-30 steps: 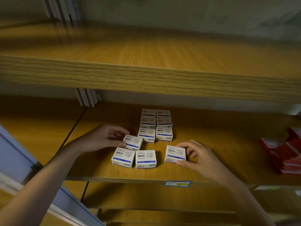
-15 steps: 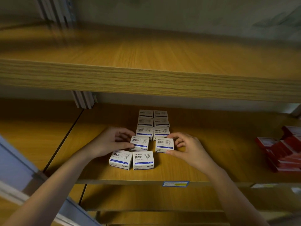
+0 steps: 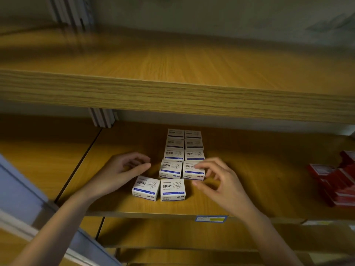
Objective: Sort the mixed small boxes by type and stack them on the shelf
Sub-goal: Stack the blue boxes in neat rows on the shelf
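Several white paper-clip boxes with blue stripes (image 3: 183, 148) lie in two columns running back on the middle shelf (image 3: 249, 189). The front row of those columns is a left box (image 3: 171, 168) and a right box (image 3: 193, 170). Two more white boxes (image 3: 146, 188) (image 3: 172, 190) sit side by side nearer the shelf edge. My left hand (image 3: 121, 169) hovers left of the columns, fingers loosely curled, a small gap from the left box. My right hand (image 3: 217, 179) is beside the right box, index fingertip over its top, thumb below it, holding nothing.
A heap of red boxes (image 3: 336, 181) lies at the shelf's right end. The upper shelf board (image 3: 172, 93) overhangs the work area. A blue price label (image 3: 210, 218) is on the shelf's front edge. A blue-grey frame (image 3: 23, 198) stands at the left.
Both hands slid a white box each inward until they joined the front of the two columns. Both hands have now let go and drawn slightly back.
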`<action>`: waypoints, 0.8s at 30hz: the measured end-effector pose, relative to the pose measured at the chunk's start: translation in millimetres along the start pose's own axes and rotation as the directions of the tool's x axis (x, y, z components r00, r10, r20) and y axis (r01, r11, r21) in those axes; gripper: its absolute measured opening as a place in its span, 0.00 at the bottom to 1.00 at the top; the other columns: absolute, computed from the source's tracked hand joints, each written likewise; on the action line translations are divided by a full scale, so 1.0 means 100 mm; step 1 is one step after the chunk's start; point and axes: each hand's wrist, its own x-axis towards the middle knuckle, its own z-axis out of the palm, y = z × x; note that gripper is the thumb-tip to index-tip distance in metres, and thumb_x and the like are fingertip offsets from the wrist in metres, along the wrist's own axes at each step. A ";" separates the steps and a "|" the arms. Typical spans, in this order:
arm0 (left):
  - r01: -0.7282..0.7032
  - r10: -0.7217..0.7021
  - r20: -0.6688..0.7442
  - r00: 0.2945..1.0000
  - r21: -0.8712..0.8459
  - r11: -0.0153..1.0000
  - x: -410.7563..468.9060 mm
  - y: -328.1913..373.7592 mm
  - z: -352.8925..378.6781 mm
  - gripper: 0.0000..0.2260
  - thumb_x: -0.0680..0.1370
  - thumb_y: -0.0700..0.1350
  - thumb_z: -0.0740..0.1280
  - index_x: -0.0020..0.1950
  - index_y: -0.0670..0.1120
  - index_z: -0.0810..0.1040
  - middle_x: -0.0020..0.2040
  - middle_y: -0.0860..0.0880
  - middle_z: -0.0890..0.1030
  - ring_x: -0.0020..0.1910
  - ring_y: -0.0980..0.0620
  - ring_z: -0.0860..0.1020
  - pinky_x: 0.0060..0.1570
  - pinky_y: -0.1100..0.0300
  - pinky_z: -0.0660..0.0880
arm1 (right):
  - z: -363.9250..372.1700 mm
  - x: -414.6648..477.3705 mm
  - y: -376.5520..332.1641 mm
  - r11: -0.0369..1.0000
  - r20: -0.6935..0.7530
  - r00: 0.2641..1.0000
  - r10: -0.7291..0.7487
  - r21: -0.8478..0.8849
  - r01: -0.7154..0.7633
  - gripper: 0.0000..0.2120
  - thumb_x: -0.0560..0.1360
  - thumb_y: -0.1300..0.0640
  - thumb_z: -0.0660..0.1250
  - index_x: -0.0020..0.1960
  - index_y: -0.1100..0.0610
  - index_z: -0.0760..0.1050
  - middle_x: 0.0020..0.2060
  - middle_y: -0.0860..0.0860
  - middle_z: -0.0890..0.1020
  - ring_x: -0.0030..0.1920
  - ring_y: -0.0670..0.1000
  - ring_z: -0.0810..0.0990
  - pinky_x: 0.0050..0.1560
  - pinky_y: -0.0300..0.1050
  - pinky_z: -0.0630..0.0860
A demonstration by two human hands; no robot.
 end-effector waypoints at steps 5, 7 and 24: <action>0.070 -0.098 0.232 0.968 0.125 0.990 -0.21 -0.11 -0.17 0.27 0.60 0.64 0.73 0.57 0.65 0.71 0.59 0.65 0.73 0.59 0.68 0.68 0.58 0.63 0.66 | 0.19 -0.04 -0.19 0.988 0.187 0.981 -0.057 -0.133 0.083 0.25 0.68 0.35 0.61 0.63 0.38 0.64 0.59 0.33 0.68 0.51 0.32 0.65 0.55 0.33 0.67; 0.076 -0.099 0.230 0.968 0.108 0.991 -0.25 -0.13 -0.16 0.26 0.62 0.58 0.74 0.58 0.64 0.71 0.60 0.65 0.72 0.61 0.66 0.67 0.60 0.62 0.66 | 0.26 -0.04 -0.21 0.979 0.197 0.978 -0.061 -0.182 0.097 0.26 0.69 0.35 0.60 0.65 0.39 0.62 0.61 0.35 0.68 0.56 0.31 0.60 0.59 0.34 0.62; -0.037 0.042 -0.033 0.999 0.130 0.991 -0.17 0.08 0.34 0.18 0.64 0.53 0.74 0.52 0.59 0.74 0.51 0.63 0.77 0.52 0.62 0.73 0.48 0.66 0.72 | -0.03 -0.14 -0.02 0.988 0.057 0.994 0.095 -0.126 -0.087 0.23 0.67 0.45 0.70 0.60 0.44 0.70 0.54 0.35 0.68 0.57 0.37 0.66 0.58 0.38 0.70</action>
